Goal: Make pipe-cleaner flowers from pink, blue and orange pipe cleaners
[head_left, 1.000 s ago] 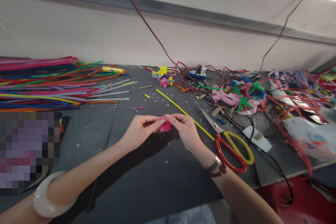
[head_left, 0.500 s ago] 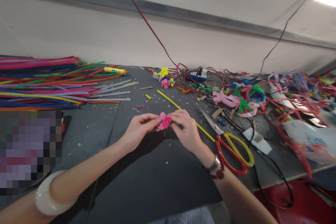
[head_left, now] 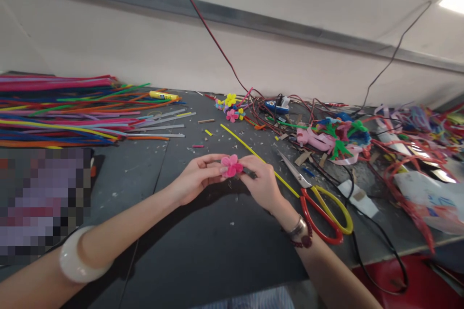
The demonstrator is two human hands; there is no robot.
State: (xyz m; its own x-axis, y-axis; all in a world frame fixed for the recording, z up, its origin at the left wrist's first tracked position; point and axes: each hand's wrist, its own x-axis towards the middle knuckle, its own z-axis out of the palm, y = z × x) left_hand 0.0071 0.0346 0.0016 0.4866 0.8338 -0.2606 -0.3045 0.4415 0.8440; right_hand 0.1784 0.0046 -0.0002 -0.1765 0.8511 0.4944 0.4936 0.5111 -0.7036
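Note:
A small pink pipe-cleaner flower [head_left: 231, 166] is held just above the dark table [head_left: 203, 251] between both hands. My left hand [head_left: 197, 177] pinches its left side with fingertips closed on the petals. My right hand [head_left: 261, 181] grips it from the right, fingers curled. A long yellow pipe cleaner [head_left: 253, 154] lies on the table just behind my right hand. Red and yellow handled scissors [head_left: 319, 205] rest immediately to the right of my right wrist.
A big pile of coloured pipe cleaners [head_left: 61, 111] covers the left of the table, with a yellow glue stick [head_left: 163, 95] beside it. Finished flowers [head_left: 230, 106], tangled red wires and a pink glue gun [head_left: 315, 137] crowd the right. Scraps litter the middle.
Both hands turned the pink flower so its petals now face up and show fully. The hands stayed in about the same spot.

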